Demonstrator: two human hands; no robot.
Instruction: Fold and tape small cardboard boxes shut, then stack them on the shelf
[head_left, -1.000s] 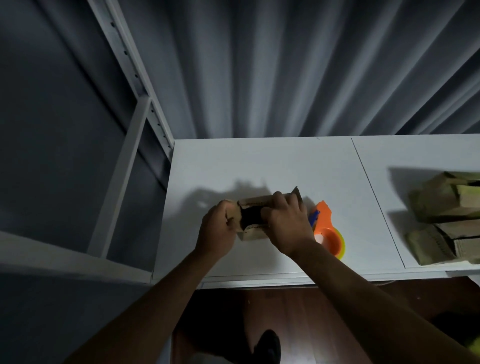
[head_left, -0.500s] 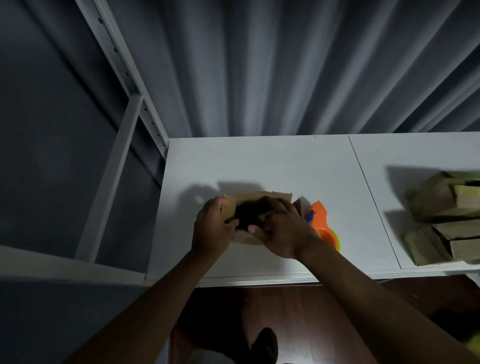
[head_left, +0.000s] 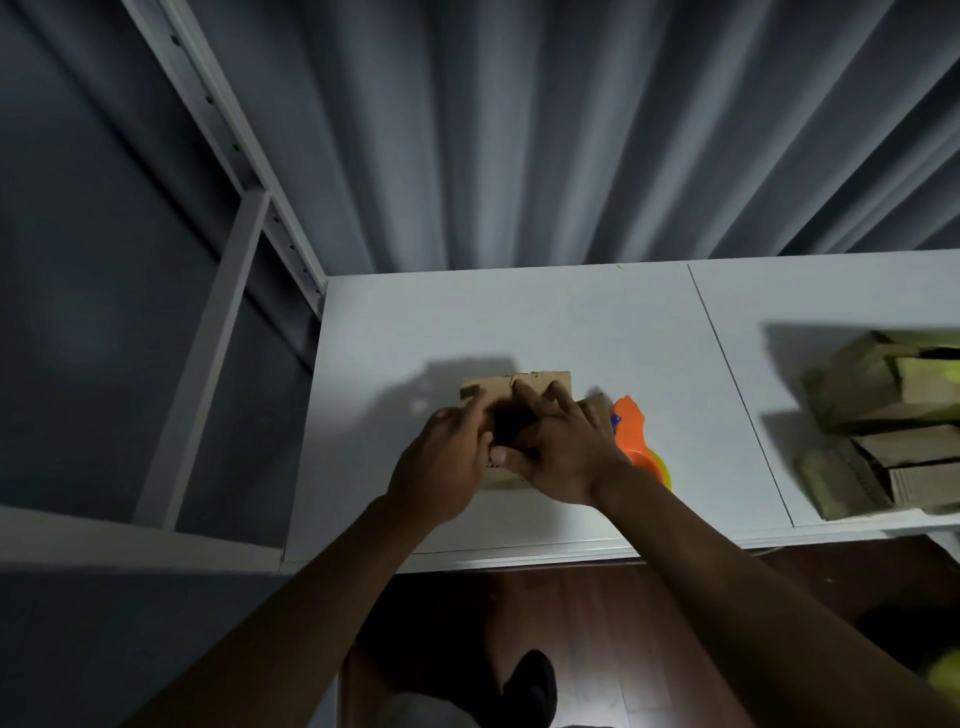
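Observation:
A small brown cardboard box (head_left: 540, 382) lies on the white table (head_left: 519, 322), its back flap standing up and its opening dark. My left hand (head_left: 441, 462) holds the box's left end, with one finger stretched onto the top. My right hand (head_left: 563, 452) lies over the box with fingers spread, pressing the flaps down, its thumb along the front side. Most of the box is hidden under both hands. An orange tape dispenser (head_left: 631, 431) with a yellow roll sits just right of the box, touching my right wrist.
A pile of cardboard boxes (head_left: 883, 431) sits on the table's right end. A white metal shelf frame (head_left: 223, 291) rises at the left. Grey curtains hang behind the table. Below the table edge are a wooden floor and a dark shoe (head_left: 530, 691).
Both hands shifted from gripping the box's ends to lying over its top. The right hand's fingers spread out across the flaps and the back flap came up into view.

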